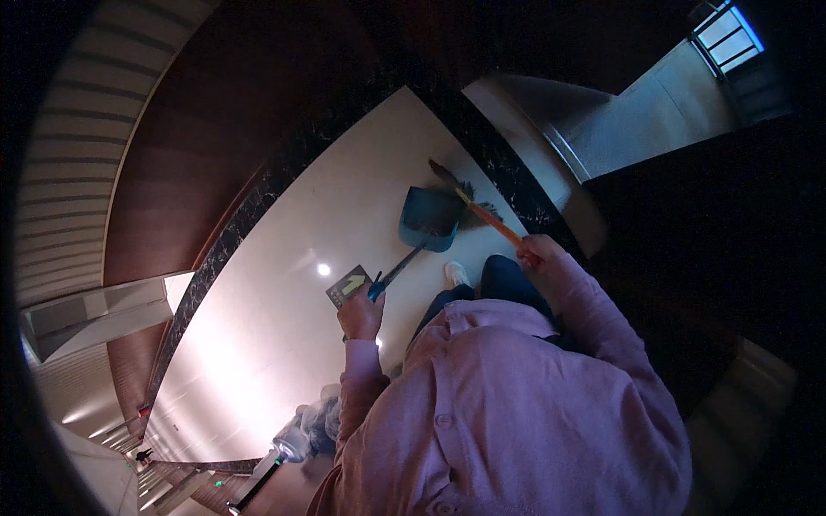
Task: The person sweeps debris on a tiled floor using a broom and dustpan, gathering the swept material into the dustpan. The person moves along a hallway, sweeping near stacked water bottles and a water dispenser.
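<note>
My left hand [361, 316] is closed round the top of a long-handled dustpan [429, 218]. Its teal pan rests on the pale floor ahead of me, and some dark matter seems to lie inside, too dim to make out. In my right hand [542, 250] is the orange handle of a broom [492, 219], fingers wrapped round it. The broom's dark bristles touch the floor just right of the pan, partly in shadow.
A dark sign with a yellow-green arrow [350, 285] is on the floor by my left hand. Black marbled edging [508, 168] borders the floor below brown walls. Clear plastic bags or bottles [307, 430] stand at lower left. A doorway [594, 129] opens at right.
</note>
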The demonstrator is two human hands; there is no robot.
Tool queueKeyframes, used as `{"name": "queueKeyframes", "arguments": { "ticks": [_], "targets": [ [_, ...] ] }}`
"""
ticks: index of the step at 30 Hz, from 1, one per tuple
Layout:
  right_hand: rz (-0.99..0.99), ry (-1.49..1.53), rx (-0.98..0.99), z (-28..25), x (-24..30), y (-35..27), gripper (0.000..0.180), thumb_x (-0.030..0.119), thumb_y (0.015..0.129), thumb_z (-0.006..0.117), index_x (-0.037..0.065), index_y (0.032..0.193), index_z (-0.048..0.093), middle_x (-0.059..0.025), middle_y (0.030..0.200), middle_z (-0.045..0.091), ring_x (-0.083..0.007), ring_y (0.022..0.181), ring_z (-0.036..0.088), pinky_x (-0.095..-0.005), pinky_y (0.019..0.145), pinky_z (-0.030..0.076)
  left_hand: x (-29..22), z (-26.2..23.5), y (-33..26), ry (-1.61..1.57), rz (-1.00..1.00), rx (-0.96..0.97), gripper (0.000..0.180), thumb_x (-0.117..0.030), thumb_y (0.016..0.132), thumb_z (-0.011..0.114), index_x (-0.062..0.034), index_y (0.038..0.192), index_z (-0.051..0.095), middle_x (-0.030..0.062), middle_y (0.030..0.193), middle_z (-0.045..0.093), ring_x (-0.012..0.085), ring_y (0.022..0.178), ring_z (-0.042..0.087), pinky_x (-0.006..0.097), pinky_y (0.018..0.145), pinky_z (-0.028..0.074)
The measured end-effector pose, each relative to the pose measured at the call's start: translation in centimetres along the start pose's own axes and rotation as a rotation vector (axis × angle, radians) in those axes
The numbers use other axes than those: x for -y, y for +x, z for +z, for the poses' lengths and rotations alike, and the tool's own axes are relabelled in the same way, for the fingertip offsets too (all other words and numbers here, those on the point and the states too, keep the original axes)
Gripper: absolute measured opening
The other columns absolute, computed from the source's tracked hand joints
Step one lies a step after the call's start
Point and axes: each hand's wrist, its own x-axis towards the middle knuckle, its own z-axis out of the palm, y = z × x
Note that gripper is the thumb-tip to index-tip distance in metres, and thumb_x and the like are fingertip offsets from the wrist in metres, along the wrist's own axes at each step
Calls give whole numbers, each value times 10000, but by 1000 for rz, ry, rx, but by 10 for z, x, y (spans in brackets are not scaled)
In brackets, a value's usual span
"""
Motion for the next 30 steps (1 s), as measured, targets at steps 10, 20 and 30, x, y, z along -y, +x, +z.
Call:
{"name": "queueKeyframes", "arguments": {
  "ticks": [10, 20, 30],
  "targets": [
    [-48, 137, -135, -31, 40, -9, 230, 6, 756, 558, 22, 982, 518, -83, 681, 514, -136, 473, 463, -227, 381, 371, 29, 6, 28, -30, -33, -12, 359, -412, 701, 670, -178, 971, 649, 119, 821, 649, 312, 737, 626, 416, 653, 502],
    [-41, 320, -244, -68, 174, 118, 170, 107, 767, 576, 12, 632, 536, -97, 529, 482, -174, 404, 405, -303, 365, 281, -33, -10, 72, -61, -214, -10, 315, -401, 710, 651, -184, 938, 646, 136, 725, 636, 340, 678, 620, 446, 611, 498],
    [171, 283, 100, -76, 258, 116, 146, 101, 777, 605, -36, 794, 558, -74, 591, 504, -134, 445, 449, -241, 393, 376, -102, -30, 129, -143, -323, -39, 271, -394, 710, 651, -165, 855, 657, 134, 736, 642, 347, 686, 624, 442, 612, 502]
  ]
}}
